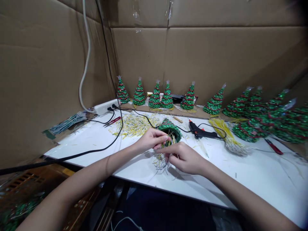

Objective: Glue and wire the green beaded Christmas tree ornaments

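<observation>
Left hand (151, 140) and right hand (185, 158) hide where wires (159, 164) leave the tree (169, 126).

Cardboard walls (216, 57) enclose a white worktable (252, 179)

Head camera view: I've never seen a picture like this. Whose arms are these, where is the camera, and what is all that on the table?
No machine here: these are a person's own bare arms, filmed by a camera worn on the head, looking forward and down. The left hand grips a small green tree lying on its side, open base toward the wearer. The right hand pinches the pale wire strands hanging from that base. On the white table lie a black glue gun, a scatter of yellow offcuts, a yellow wire bundle and a white power strip. Finished trees stand along the cardboard wall.
</observation>
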The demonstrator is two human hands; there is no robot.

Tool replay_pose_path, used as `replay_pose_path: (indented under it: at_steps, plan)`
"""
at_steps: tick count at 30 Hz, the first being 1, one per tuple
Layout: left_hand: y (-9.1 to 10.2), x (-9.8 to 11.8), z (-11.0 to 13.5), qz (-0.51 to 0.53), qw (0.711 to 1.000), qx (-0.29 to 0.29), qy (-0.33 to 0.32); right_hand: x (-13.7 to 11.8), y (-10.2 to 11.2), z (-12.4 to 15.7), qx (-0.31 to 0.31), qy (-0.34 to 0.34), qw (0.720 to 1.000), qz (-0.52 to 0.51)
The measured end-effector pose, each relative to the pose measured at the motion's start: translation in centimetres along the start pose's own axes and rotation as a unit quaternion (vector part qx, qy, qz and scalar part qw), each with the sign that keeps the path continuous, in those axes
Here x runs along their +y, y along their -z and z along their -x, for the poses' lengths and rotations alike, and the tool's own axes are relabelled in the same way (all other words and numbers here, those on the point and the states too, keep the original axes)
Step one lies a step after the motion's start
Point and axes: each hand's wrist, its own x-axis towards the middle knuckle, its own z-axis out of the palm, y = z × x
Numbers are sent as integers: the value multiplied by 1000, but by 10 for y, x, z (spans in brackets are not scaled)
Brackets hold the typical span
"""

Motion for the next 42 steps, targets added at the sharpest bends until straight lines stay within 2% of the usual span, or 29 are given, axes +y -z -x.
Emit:
replay_pose_path:
  at_steps: [3, 7, 10, 12, 15, 18, 20, 22, 25, 28, 32, 39, 42]
  plan:
    - [0, -1, 0, -2, 1000, -5, -1, -1, -7, -1, 5, -8, 997, 76]
    - [-2, 0, 0, -2, 1000, -3, -2, -3, -13, 0, -12, 32, 984, 177]
    - [-3, 3, 1, -9, 1000, -5, -2, -1, -14, 4, 32, 60, 980, 188]
    - [-4, 4, 1, -22, 1000, -8, -2, 1, -12, 7, 85, 79, 980, 161]
    - [-3, 4, 1, -35, 999, -11, -6, 3, -9, 8, 175, 89, 978, 68]
    - [-3, 3, 2, -38, 999, 3, -17, 3, -5, 5, 236, 38, 969, -55]
    - [-3, 2, 1, -39, 999, 18, -20, 4, -4, 3, 246, -34, 957, -149]
    - [-4, 1, 1, -38, 999, 28, -21, 5, -2, 2, 237, -100, 932, -256]
    - [-4, -1, 0, -25, 998, 41, -37, 7, 0, 1, 226, -130, 897, -357]
    - [-4, -1, -1, -20, 997, 48, -53, 7, 2, 1, 241, -122, 888, -372]
    - [-4, 1, 1, -25, 998, 47, -43, 6, 1, 0, 251, -139, 883, -372]
    - [-8, 0, 2, -6, 1000, 6, -12, 11, -7, 1, 309, -101, 913, -247]
    - [-9, -1, 2, 1, 1000, 3, -8, 9, -7, 1, 327, -106, 914, -214]
